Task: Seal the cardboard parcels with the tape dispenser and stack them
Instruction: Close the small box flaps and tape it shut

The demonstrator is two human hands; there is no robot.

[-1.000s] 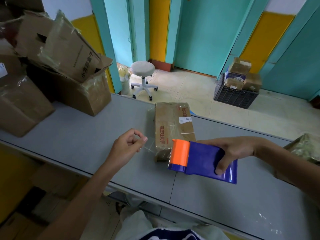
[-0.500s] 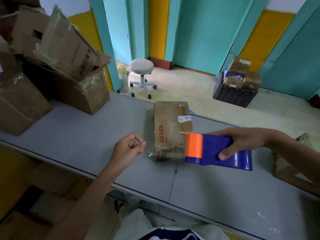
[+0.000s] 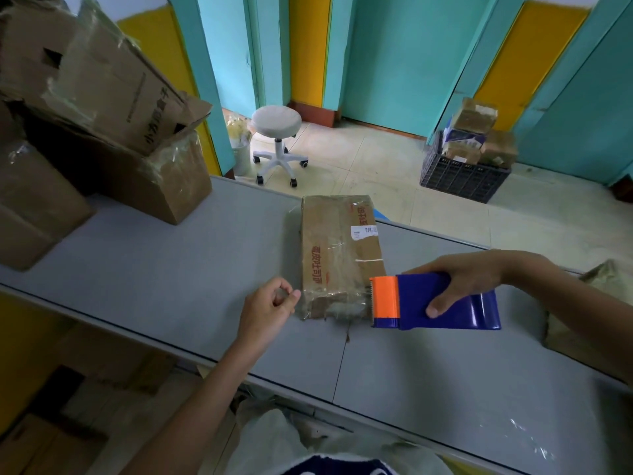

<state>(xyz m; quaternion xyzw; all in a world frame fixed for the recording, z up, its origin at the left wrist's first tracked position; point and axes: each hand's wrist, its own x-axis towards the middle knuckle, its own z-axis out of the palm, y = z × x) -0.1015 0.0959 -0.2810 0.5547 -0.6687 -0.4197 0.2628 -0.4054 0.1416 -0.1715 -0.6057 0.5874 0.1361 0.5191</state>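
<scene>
A flat cardboard parcel (image 3: 337, 248) with red print and a white label lies on the grey table (image 3: 171, 275), its near end wrapped in clear tape. My right hand (image 3: 466, 279) grips the blue tape dispenser (image 3: 435, 305) with an orange cutter head, held just right of the parcel's near end. My left hand (image 3: 269, 308) hovers at the parcel's near left corner, thumb and fingertips pinching the end of the clear tape.
Large worn cardboard boxes (image 3: 102, 132) are piled on the table's left. Another taped parcel (image 3: 582, 303) sits at the right edge. Beyond the table stand a white stool (image 3: 276, 138) and a black crate (image 3: 464, 173) of parcels on the floor.
My right hand has carried the dispenser to the right, from over the parcel's near end to beside it. My left hand stayed at the parcel's left corner.
</scene>
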